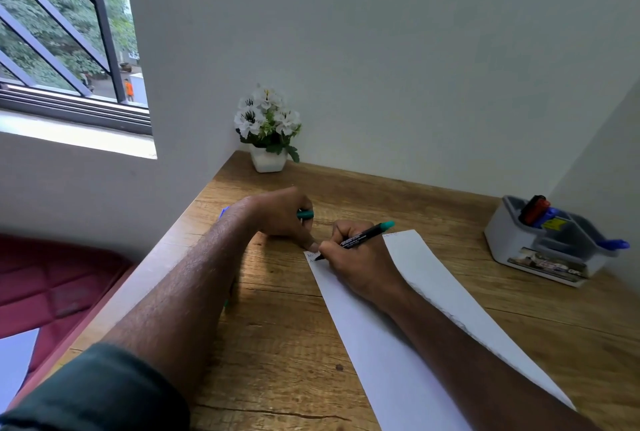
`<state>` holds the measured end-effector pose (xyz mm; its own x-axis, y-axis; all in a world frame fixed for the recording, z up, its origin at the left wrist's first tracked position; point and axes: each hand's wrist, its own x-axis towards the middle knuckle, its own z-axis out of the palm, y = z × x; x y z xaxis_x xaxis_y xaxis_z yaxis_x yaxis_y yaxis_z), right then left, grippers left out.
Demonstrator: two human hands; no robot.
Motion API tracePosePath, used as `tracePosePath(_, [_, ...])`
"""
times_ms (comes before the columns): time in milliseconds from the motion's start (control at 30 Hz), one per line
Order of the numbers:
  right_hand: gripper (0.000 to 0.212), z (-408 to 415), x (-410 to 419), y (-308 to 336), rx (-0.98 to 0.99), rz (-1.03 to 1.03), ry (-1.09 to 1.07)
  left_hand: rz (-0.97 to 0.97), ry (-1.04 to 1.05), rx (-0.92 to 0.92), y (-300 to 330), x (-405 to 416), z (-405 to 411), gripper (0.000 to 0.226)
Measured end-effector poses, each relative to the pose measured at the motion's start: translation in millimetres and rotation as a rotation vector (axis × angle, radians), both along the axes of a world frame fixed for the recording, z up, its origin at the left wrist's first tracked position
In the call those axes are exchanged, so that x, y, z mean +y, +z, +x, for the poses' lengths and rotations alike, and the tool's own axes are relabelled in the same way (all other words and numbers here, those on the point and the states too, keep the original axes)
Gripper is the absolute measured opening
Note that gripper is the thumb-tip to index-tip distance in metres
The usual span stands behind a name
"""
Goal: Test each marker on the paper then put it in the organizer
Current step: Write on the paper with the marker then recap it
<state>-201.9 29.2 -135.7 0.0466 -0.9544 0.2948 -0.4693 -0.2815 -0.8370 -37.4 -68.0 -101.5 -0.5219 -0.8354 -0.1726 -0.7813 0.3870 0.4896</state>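
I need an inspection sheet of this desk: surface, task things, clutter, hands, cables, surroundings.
Surface: wooden desk, in a corner.
Task things: paper strip lies flat; marker tip on its far end; organizer at right already holds red and blue markers.
Clutter: flower pot at the back corner.
Hands: right hand writes with the marker; left hand holds a green cap, fingers at the paper's corner.
Cables: nothing seen.
Surroundings: barred window at left, white walls.
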Motion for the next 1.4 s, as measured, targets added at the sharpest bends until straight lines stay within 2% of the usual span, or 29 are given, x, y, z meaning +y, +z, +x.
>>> tracePosePath(133, [0.032,-0.5,0.4,0.9,0.008,0.006,0.005,0.012,-0.014,0.008,0.7,0.1,-0.1,0.031])
tracePosePath(400, [0.041,-0.2,1.7,1.3,-0.002,-0.019,-0.032,0.020,-0.013,0.005,1.5,0.4,-0.3,0.029])
tracePosePath(1400, [0.039,0.1,5.5,7.6,-0.041,-0.003,-0.056,0.015,0.003,-0.010,3.0,3.1,-2.4,0.031])
